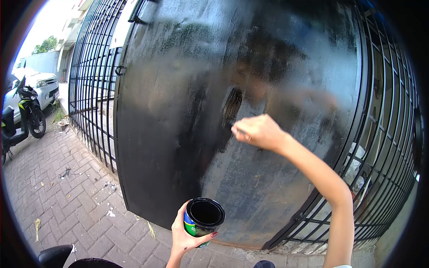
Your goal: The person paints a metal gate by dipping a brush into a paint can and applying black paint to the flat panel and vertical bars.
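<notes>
My left hand (184,239) is wrapped round an open paint can (191,227) with a blue and green label. Black paint coats the can's rim, and its inside looks dark. Higher up, my right hand (259,131) is closed round the handle of a paintbrush (232,106), most of which the fingers hide. The dark bristles point upward against a large metal door (250,187). Glossy black covers the door's left and upper parts, while its lower right surface looks greyer and duller, with worn patches.
Black barred grilles stand left (91,85) and right (389,134) of the door. Brick paving (80,201) with scattered debris lies below. A motorbike (29,111) and a white car (42,85) are parked at the far left. A dark rounded object (56,257) sits at the lower left.
</notes>
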Available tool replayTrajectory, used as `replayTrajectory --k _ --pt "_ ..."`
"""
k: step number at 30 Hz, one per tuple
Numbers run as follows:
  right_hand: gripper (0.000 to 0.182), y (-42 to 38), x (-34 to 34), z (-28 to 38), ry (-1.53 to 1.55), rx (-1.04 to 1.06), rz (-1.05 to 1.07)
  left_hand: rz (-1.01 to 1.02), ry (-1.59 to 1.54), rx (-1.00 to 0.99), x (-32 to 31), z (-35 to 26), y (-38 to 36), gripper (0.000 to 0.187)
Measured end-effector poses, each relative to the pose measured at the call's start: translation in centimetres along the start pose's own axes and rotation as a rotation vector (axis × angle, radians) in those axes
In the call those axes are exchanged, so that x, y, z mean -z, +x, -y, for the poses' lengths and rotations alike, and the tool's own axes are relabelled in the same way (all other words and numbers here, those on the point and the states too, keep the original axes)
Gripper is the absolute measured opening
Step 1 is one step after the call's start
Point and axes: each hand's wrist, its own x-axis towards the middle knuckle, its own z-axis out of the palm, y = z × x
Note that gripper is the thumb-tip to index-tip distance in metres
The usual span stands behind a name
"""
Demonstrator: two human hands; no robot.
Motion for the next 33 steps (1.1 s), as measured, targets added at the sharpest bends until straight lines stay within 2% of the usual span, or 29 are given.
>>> replayTrajectory --k 2,5,6,8,9,10,11,12,13,15,16,18,20,21,23,27,29,32,33 --pt "0.019 2.4 2.7 -2.7 -0.149 0.036 -0.151 -0.008 -0.025 0.003 -0.3 0.0 0.2 0.099" --pt "0.022 3.8 4.7 -3.7 -0.317 0.051 -0.221 0.001 -0.016 0.001 -0.6 0.4 0.1 0.099" --pt "0.023 2.9 4.3 -3.0 -0.212 0.022 -0.044 0.005 -0.008 -0.004 -0.7 0.6 0.1 0.099" --pt "0.034 -0.6 0.7 -0.6 -0.205 0.199 0.083 -0.003 -0.022 0.007 -0.8 0.6 0.1 0.098" --pt "0.019 -2.3 -0.5 1.6 -0.209 0.305 0.145 -0.009 -0.027 0.011 -0.7 0.5 0.1 0.097" --pt "0.021 -4.0 -1.4 4.1 -0.109 0.292 0.232 -0.013 -0.045 0.011 -0.7 0.5 0.2 0.097" --pt "0.02 -5.4 -2.4 6.2 -0.054 0.344 0.224 -0.014 -0.063 0.014 -0.5 0.4 0.3 0.096" --pt "0.019 -7.3 -3.9 7.5 0.019 0.345 0.273 -0.011 -0.079 0.017 -0.3 0.3 0.2 0.096" --pt "0.03 -8.4 -5.0 8.2 0.138 0.299 0.238 -0.018 -0.079 0.017 -0.2 0.2 0.1 0.096" --pt "0.021 -7.2 -3.6 6.7 0.366 0.087 0.247 -0.035 -0.083 0.017 0.0 0.1 0.2 0.095" --pt "0.013 -5.4 -1.5 5.1 0.304 0.013 0.236 -0.03 -0.101 0.02 0.0 0.1 0.2 0.094" --pt "0.011 -2.7 2.0 1.2 0.096 -0.057 0.103 -0.02 -0.08 0.026 -0.1 0.5 0.0 0.094" --pt "0.018 -0.6 4.7 -2.3 -0.268 0.012 -0.092 -0.014 -0.077 0.022 -0.3 0.5 0.3 0.094" --pt "0.021 0.2 5.8 -3.0 -0.346 0.004 -0.16 -0.012 -0.084 0.02 -0.4 0.3 0.3 0.094" --pt "0.023 0.0 5.5 -3.1 -0.364 0.028 -0.142 -0.004 -0.078 0.018 -0.4 0.3 0.3 0.094" --pt "0.023 -6.0 -0.7 3.3 -0.087 0.205 0.197 -0.02 -0.093 0.006 -0.4 0.1 0.2 0.094" --pt "0.017 -6.8 -2.2 7.4 0.137 0.239 0.256 -0.02 -0.109 0.005 -0.4 -0.1 0.2 0.095" --pt "0.012 -3.9 -2.4 5.5 0.412 0.095 0.3 -0.001 -0.095 0.016 -0.2 0.0 0.0 0.095" --pt "0.011 -2.1 -1.7 3.3 0.335 0.106 0.213 0.0 -0.094 0.022 -0.2 -0.2 -0.1 0.095"
